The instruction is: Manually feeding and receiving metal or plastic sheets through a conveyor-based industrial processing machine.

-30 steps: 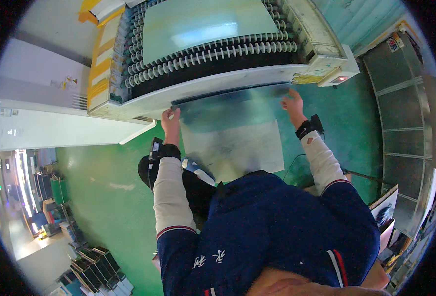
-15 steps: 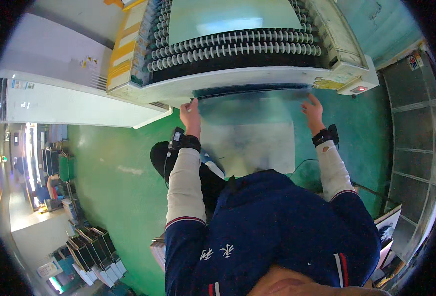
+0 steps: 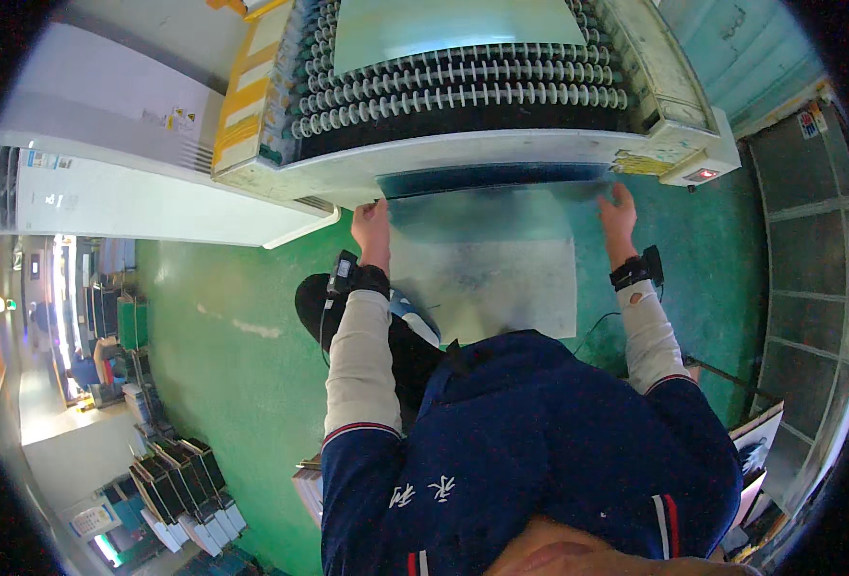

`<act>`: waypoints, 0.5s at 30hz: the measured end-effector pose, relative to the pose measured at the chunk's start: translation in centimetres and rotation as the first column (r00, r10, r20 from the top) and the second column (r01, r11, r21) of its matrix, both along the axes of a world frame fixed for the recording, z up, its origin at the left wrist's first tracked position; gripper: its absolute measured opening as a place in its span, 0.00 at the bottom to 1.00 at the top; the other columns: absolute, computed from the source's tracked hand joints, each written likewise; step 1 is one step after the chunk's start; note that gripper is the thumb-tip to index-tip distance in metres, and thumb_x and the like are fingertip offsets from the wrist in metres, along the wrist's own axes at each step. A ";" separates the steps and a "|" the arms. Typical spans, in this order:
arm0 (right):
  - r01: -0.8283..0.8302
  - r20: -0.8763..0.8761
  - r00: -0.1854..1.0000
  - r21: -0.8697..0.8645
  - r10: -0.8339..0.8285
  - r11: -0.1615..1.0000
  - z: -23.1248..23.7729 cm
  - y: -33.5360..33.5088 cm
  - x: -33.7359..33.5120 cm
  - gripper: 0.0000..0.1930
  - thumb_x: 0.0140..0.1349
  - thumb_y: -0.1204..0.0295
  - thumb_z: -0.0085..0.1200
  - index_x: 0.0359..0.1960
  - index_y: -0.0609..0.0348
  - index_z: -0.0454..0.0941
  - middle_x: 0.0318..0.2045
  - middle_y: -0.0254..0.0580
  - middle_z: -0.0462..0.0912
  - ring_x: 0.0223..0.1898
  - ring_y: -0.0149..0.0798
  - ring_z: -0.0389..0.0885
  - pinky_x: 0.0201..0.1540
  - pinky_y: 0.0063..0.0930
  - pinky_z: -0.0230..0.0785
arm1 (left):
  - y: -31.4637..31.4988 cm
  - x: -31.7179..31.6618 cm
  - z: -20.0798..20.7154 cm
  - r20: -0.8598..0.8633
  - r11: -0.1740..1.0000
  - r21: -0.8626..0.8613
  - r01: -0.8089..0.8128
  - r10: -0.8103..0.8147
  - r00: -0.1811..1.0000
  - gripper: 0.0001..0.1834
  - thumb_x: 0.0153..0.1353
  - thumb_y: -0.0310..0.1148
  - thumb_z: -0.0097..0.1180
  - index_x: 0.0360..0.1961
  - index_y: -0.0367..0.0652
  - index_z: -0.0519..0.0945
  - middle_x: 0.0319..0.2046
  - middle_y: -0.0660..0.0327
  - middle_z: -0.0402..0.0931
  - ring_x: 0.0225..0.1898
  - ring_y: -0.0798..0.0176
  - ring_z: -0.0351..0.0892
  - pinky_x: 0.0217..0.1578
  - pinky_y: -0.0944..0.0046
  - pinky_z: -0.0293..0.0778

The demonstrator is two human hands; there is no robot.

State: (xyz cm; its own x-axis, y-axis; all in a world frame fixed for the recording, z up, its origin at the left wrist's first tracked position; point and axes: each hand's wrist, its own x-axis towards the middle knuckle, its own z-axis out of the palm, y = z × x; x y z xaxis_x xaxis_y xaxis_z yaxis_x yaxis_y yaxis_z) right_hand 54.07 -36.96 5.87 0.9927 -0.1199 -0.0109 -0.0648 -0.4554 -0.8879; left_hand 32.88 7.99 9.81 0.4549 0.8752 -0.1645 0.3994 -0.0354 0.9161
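Observation:
Between my hands, in front of the machine, is a thin see-through sheet [image 3: 501, 209], possibly glass, bluish with a dark far edge. My left hand [image 3: 371, 232] pinches its left end, fingers closed. At the other end, the fingers of my right hand [image 3: 618, 219] are bent around the sheet's corner. Beyond them, a pale, shiny flat panel [image 3: 458, 29] lies on rows of white roller wheels [image 3: 463, 96] in the machine. A pale rectangular sheet or board [image 3: 487, 278], low down near the floor, shows below and through the held sheet.
The machine's white front edge [image 3: 443, 154] lies just beyond my hands. At left stands a white cabinet-like unit [image 3: 165, 202]; at right, a grey framed rack [image 3: 803, 269]. Racks of dark panels [image 3: 179, 480] stand on the green floor [image 3: 223, 374]. Framed boards [image 3: 758, 437] lean at lower right.
The panel on the rollers has shifted away from me, baring more wheels. My right fingers have closed in at the sheet's end, and the sheet's edge sits slightly nearer to me.

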 end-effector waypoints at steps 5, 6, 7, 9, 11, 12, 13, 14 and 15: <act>0.004 0.186 0.982 -0.218 0.037 0.976 1.0 0.5 -0.6 0.28 0.54 0.73 0.62 0.59 0.55 0.72 0.52 0.45 0.77 0.45 0.40 0.79 0.47 0.33 0.72 | -0.6 -0.5 0.5 0.036 0.998 -0.052 0.033 -0.031 0.999 0.16 0.59 0.36 0.63 0.42 0.34 0.80 0.37 0.59 0.81 0.39 0.68 0.78 0.41 0.67 0.72; -0.012 0.220 0.972 -0.313 0.085 0.950 2.7 1.3 -1.3 0.28 0.52 0.73 0.63 0.58 0.54 0.73 0.51 0.46 0.77 0.48 0.44 0.78 0.51 0.36 0.70 | -0.6 -0.6 0.5 0.073 0.997 -0.060 0.058 -0.053 0.996 0.16 0.59 0.36 0.62 0.43 0.34 0.80 0.37 0.59 0.81 0.39 0.68 0.78 0.42 0.67 0.72; -0.014 0.221 0.971 -0.311 0.087 0.950 3.8 1.7 -1.6 0.28 0.52 0.73 0.63 0.58 0.54 0.73 0.51 0.46 0.77 0.48 0.44 0.78 0.51 0.36 0.70 | -0.7 -0.5 0.3 0.074 0.997 -0.058 0.055 -0.051 0.996 0.16 0.59 0.36 0.62 0.43 0.34 0.80 0.37 0.59 0.81 0.39 0.68 0.78 0.42 0.67 0.72; -0.094 0.371 0.887 -0.438 0.275 0.894 5.7 2.8 -2.1 0.31 0.48 0.72 0.65 0.58 0.52 0.72 0.53 0.44 0.76 0.56 0.52 0.70 0.59 0.43 0.62 | -0.6 -0.6 -0.5 0.120 0.994 -0.109 0.002 0.011 0.993 0.16 0.60 0.36 0.61 0.43 0.35 0.81 0.37 0.60 0.81 0.38 0.68 0.77 0.41 0.67 0.72; -0.146 0.370 0.861 -0.480 0.350 0.865 8.1 4.6 -3.3 0.31 0.48 0.71 0.65 0.58 0.52 0.72 0.53 0.44 0.76 0.55 0.52 0.70 0.58 0.44 0.61 | -0.5 -0.9 -0.9 0.104 0.996 -0.092 0.021 -0.012 0.994 0.16 0.60 0.36 0.61 0.43 0.35 0.81 0.37 0.60 0.81 0.38 0.68 0.77 0.41 0.67 0.72; -0.190 0.364 0.831 -0.525 0.420 0.830 9.2 5.6 -3.9 0.30 0.49 0.71 0.64 0.57 0.52 0.71 0.53 0.44 0.76 0.55 0.52 0.70 0.57 0.45 0.61 | -0.5 -1.0 -0.9 0.089 0.996 -0.079 0.046 -0.039 0.995 0.15 0.60 0.36 0.60 0.43 0.35 0.81 0.37 0.59 0.81 0.37 0.68 0.77 0.40 0.67 0.72; -0.191 0.365 0.831 -0.522 0.420 0.831 9.8 6.7 -4.5 0.30 0.49 0.71 0.64 0.57 0.52 0.71 0.53 0.44 0.76 0.55 0.52 0.70 0.57 0.45 0.61 | -0.4 -1.3 -0.8 0.089 0.996 -0.075 0.045 -0.038 0.995 0.15 0.60 0.36 0.60 0.43 0.35 0.81 0.37 0.59 0.81 0.37 0.68 0.77 0.40 0.67 0.72; -0.293 0.364 0.784 -0.497 0.503 0.817 10.4 7.8 -5.0 0.29 0.49 0.72 0.64 0.57 0.52 0.72 0.53 0.44 0.75 0.55 0.52 0.70 0.57 0.45 0.61 | -0.3 -1.6 -0.6 0.070 0.996 -0.066 0.053 -0.048 0.996 0.16 0.60 0.37 0.60 0.43 0.35 0.81 0.36 0.60 0.81 0.37 0.69 0.77 0.40 0.67 0.72; -0.390 0.364 0.731 -0.472 0.577 0.791 10.9 8.8 -5.5 0.28 0.49 0.73 0.63 0.56 0.52 0.72 0.53 0.44 0.75 0.55 0.52 0.69 0.56 0.45 0.61 | -0.5 -1.8 -0.1 0.049 0.996 -0.059 0.065 -0.062 0.997 0.16 0.60 0.37 0.60 0.42 0.35 0.81 0.35 0.60 0.81 0.36 0.69 0.77 0.39 0.67 0.72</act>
State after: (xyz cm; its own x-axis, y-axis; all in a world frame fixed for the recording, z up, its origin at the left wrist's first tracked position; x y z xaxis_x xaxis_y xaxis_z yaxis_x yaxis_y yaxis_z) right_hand 48.53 -28.14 16.76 0.7782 0.4761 0.4095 0.6279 -0.5778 -0.5215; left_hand 31.12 7.49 9.66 0.5178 0.8334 -0.1931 0.3544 -0.0036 0.9351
